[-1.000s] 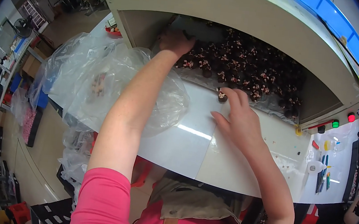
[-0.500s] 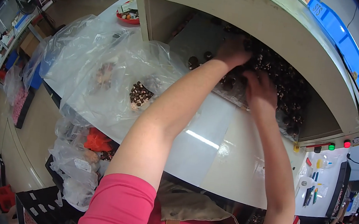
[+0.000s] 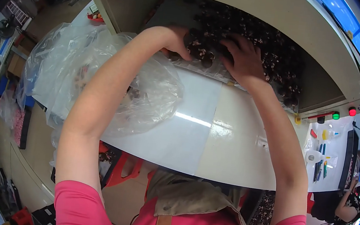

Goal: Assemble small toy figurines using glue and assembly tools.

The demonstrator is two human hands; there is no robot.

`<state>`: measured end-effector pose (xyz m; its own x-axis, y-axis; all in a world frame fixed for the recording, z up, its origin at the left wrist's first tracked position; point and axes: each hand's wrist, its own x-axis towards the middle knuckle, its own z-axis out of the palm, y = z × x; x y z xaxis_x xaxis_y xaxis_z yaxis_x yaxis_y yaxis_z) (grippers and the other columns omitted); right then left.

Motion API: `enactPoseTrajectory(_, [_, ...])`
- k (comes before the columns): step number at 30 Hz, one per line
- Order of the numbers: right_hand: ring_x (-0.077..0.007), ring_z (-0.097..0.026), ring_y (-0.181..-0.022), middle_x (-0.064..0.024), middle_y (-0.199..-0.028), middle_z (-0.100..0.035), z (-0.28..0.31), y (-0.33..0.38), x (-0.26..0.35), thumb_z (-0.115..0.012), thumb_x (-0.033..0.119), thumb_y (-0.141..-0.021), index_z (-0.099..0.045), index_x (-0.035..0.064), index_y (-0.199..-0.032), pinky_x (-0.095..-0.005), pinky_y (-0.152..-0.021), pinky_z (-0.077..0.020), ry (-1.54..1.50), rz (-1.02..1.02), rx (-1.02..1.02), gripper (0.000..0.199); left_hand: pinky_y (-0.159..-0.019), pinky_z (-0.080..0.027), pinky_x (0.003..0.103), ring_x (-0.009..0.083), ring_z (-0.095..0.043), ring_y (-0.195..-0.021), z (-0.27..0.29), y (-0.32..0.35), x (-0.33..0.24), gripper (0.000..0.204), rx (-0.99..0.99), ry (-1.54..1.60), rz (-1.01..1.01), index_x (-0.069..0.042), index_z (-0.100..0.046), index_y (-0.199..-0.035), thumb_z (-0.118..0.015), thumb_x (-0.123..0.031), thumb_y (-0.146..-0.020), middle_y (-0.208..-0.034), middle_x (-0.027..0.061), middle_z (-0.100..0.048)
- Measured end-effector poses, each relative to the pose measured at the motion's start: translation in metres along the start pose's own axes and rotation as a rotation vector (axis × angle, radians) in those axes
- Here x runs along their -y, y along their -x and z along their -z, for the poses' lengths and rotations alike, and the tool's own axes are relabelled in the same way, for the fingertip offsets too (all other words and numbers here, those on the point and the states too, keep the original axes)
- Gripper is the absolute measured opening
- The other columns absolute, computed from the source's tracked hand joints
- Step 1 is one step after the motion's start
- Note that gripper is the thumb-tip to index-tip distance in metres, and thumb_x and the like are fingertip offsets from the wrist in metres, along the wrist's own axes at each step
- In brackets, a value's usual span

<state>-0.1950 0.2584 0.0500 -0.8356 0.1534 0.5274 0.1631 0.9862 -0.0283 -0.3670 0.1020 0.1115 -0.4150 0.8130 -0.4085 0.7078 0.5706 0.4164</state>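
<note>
Heaps of small dark round parts (image 3: 260, 46) lie under the shelf above the white table (image 3: 212, 143). I press my left hand (image 3: 177, 40) and right hand (image 3: 242, 59) into their near edge, fingers spread and curled over them. Left of the heap sits a clear plastic bag (image 3: 146, 90).

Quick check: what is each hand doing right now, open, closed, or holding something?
Left hand: curled into the pile of small dark parts; whether it grips any cannot be told.
Right hand: open, fingers spread flat on the same pile.
</note>
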Motion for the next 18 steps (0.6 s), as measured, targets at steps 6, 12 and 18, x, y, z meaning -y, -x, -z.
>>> enactPoseTrajectory(6, [-0.0254, -0.046, -0.117, -0.0043, -0.126, -0.047, -0.004, 0.004, -0.019, -0.067, 0.028, -0.078, -0.057, 0.0202, -0.114, -0.042, -0.097, -0.0354, 0.084, 0.012, 0.024, 0.038, -0.065, -0.056, 0.031, 0.018, -0.061, -0.093, -0.015, -0.04, -0.008, 0.061, -0.043, 0.303, -0.156, -0.007, -0.055, -0.119, -0.08, -0.025, -0.066, -0.11, 0.0077, -0.061])
enactPoseTrajectory(12, [-0.0267, -0.05, -0.111, -0.0054, -0.122, -0.05, 0.0, -0.001, -0.014, -0.066, 0.026, -0.079, -0.059, 0.0177, -0.104, -0.043, -0.093, -0.0398, 0.12, 0.015, -0.057, 0.028, -0.073, -0.054, 0.034, 0.0229, -0.064, -0.091, -0.027, -0.101, 0.023, 0.06, -0.622, 0.533, -0.494, -0.006, -0.058, -0.116, -0.079, -0.033, -0.067, -0.106, 0.0118, -0.064])
enactPoseTrajectory(18, [-0.0321, -0.058, -0.095, -0.011, -0.104, -0.059, 0.005, -0.001, -0.076, -0.06, 0.017, -0.083, -0.061, 0.0124, -0.099, -0.0393, -0.083, -0.0484, 0.047, -0.035, -0.201, 0.016, -0.074, -0.052, 0.036, 0.0279, -0.066, -0.079, -0.011, -0.056, -0.044, 0.049, -0.473, 0.233, -0.361, -0.005, -0.066, -0.1, -0.072, -0.044, -0.071, -0.087, 0.014, -0.068])
